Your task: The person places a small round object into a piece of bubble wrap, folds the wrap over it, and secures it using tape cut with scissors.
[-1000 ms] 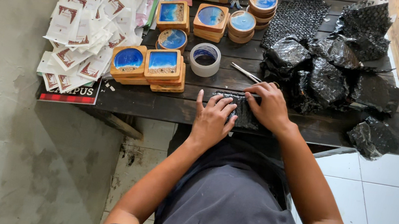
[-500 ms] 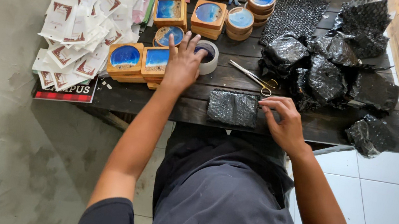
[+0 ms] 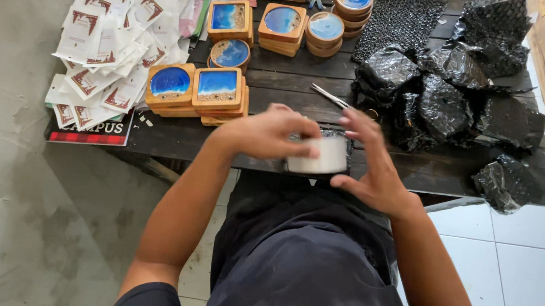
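Dark wooden table (image 3: 281,84) over grey concrete and white tile fills the upper frame. At centre, the left hand (image 3: 268,133) grips a white tape roll (image 3: 319,159); the right hand (image 3: 372,166) cups it, fingers spread.

A single head-worn camera looks steeply down from above the person's lap, close over the dark table (image 3: 274,83) edge, with grey floor left and white tiles right.
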